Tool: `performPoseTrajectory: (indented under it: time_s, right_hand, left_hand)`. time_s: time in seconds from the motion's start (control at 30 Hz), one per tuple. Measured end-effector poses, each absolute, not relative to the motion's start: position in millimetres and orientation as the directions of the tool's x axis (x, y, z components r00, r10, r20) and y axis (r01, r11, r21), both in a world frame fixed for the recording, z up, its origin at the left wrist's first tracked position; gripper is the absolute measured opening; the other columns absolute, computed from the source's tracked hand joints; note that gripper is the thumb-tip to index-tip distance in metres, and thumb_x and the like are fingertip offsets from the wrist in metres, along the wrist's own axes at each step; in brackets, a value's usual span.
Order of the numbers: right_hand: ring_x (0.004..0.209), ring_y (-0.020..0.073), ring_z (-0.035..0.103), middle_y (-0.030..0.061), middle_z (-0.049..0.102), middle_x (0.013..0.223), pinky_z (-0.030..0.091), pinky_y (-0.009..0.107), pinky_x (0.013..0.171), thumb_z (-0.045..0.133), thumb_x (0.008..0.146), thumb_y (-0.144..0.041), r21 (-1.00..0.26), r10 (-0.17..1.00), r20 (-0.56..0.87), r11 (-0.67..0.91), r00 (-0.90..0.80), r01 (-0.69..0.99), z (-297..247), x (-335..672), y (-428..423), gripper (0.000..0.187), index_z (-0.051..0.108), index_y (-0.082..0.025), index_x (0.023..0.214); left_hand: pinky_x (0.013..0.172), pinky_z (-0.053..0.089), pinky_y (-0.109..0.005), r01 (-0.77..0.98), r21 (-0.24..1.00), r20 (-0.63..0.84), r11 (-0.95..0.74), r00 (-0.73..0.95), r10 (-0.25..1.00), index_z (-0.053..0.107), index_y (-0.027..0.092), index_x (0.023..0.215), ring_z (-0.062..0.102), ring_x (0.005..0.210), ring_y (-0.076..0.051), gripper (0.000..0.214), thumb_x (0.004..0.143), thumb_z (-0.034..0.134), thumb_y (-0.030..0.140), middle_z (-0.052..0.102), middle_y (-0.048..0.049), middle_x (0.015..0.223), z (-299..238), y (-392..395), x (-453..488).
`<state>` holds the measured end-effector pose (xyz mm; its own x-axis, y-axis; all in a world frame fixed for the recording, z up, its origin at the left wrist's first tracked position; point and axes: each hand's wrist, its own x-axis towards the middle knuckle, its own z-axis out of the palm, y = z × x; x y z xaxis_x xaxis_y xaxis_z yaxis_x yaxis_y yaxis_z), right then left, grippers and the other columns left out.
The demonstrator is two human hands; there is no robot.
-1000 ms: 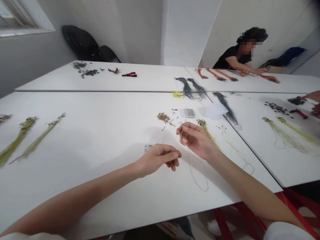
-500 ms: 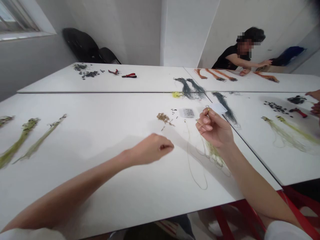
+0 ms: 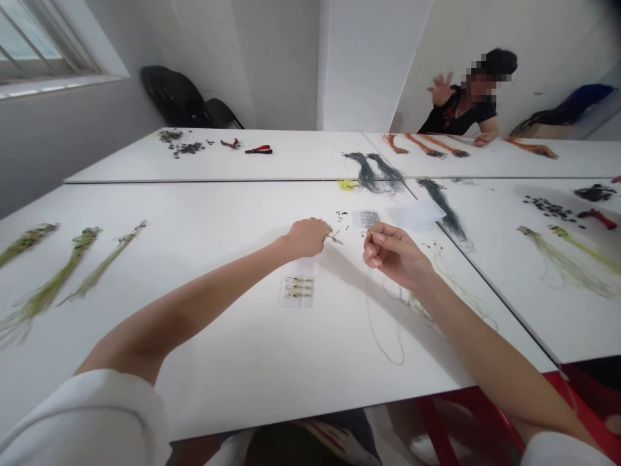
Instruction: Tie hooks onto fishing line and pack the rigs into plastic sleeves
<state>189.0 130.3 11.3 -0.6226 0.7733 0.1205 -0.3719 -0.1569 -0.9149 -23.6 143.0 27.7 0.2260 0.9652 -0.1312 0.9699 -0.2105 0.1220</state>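
**White tabletop, small hook pinched in the right hand**

White tabletop (image 3: 233,362) carries olive-green line bundles (image 3: 46,304) toward its left edge. Near the middle, the closed left hand (image 3: 305,237) rests at a tan tangle of thread (image 3: 334,238); whether it grips any is hidden. A clear packet of three rigged hooks (image 3: 297,289) lies nearer the front. Further right, the right hand (image 3: 395,254) pinches a small gold hook (image 3: 371,230) narrowly between thumb and finger, above a thin looping line (image 3: 383,330) on the tabletop.
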Motion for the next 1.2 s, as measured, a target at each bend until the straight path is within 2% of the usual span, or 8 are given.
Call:
performPoseTrajectory:
  time_s: [0.13,0.3,0.47,0.63,0.73,0.83,1.0,1.2]
  right_hand:
    - [0.050,0.0093,0.050,-0.0012,0.061,0.064,0.040,0.027,0.052,0.070,0.081,-0.029,-0.926,0.758,0.111,-0.157,-0.642,-0.345,10,189,129,0.011,0.064,-0.020,0.080]
    - [0.050,0.0103,0.051,-0.0006,0.062,0.065,0.040,0.028,0.053,0.071,0.080,-0.029,-0.936,0.752,0.102,-0.149,-0.651,-0.319,9,187,128,0.011,0.065,-0.020,0.083]
    - [0.052,0.0116,0.052,0.0007,0.062,0.066,0.040,0.029,0.053,0.070,0.081,-0.029,-0.948,0.737,0.098,-0.137,-0.669,-0.288,7,187,127,0.011,0.066,-0.019,0.083]
    - [0.053,0.0116,0.053,0.0012,0.062,0.068,0.041,0.028,0.053,0.069,0.082,-0.027,-0.949,0.724,0.104,-0.132,-0.681,-0.285,4,187,128,0.009,0.066,-0.019,0.083]
    - [0.054,0.0117,0.053,0.0011,0.062,0.068,0.041,0.029,0.054,0.070,0.081,-0.028,-0.954,0.729,0.095,-0.128,-0.678,-0.271,2,187,128,0.010,0.066,-0.019,0.082]
    - [0.054,0.0115,0.053,0.0013,0.062,0.068,0.042,0.028,0.054,0.070,0.081,-0.028,-0.956,0.727,0.090,-0.130,-0.680,-0.265,1,187,129,0.010,0.066,-0.019,0.081]
    - [0.054,0.0115,0.054,0.0014,0.063,0.068,0.043,0.027,0.054,0.069,0.082,-0.026,-0.957,0.717,0.085,-0.134,-0.692,-0.256,-1,187,129,0.008,0.067,-0.018,0.082]
    - [0.056,0.0113,0.056,0.0022,0.064,0.069,0.044,0.026,0.055,0.068,0.084,-0.024,-0.964,0.691,0.060,-0.148,-0.721,-0.223,-6,185,128,0.007,0.067,-0.017,0.084]
  left_hand:
    - [0.077,0.049,-0.040,0.979,0.036,-0.176,-0.199,0.202,0.963,0.068,0.010,0.096,0.064,0.092,-0.031,0.025,0.073,0.058,0.007,0.067,-0.0173,0.093,30,145,-10]
    - [0.082,0.049,-0.041,0.978,-0.019,-0.214,-0.207,0.198,0.957,0.065,0.011,0.106,0.062,0.100,-0.032,0.032,0.075,0.057,0.005,0.063,-0.0193,0.110,30,147,3]
    - [0.087,0.044,-0.045,0.972,-0.046,-0.241,-0.231,0.214,0.947,0.065,0.008,0.103,0.058,0.107,-0.033,0.030,0.075,0.056,0.002,0.064,-0.0207,0.111,26,144,10]
    - [0.090,0.041,-0.046,0.966,-0.048,-0.208,-0.256,0.241,0.948,0.065,0.008,0.102,0.057,0.109,-0.033,0.029,0.076,0.055,0.000,0.063,-0.0207,0.111,20,142,7]
    - [0.091,0.041,-0.047,0.962,-0.031,-0.167,-0.272,0.263,0.950,0.064,0.007,0.105,0.055,0.111,-0.034,0.031,0.077,0.055,0.001,0.061,-0.0225,0.115,17,145,2]
    - [0.087,0.044,-0.044,0.953,0.006,-0.141,-0.302,0.300,0.943,0.066,0.008,0.102,0.058,0.106,-0.033,0.028,0.076,0.054,0.003,0.063,-0.0217,0.110,14,147,-6]
    - [0.078,0.048,-0.036,0.923,0.097,-0.116,-0.372,0.381,0.917,0.069,0.011,0.094,0.063,0.093,-0.027,0.023,0.077,0.053,0.009,0.067,-0.0162,0.100,11,144,-22]
    - [0.078,0.049,-0.031,0.875,0.211,-0.050,-0.436,0.456,0.889,0.072,0.016,0.096,0.064,0.093,-0.022,0.029,0.081,0.048,0.010,0.071,-0.0082,0.101,13,137,-36]
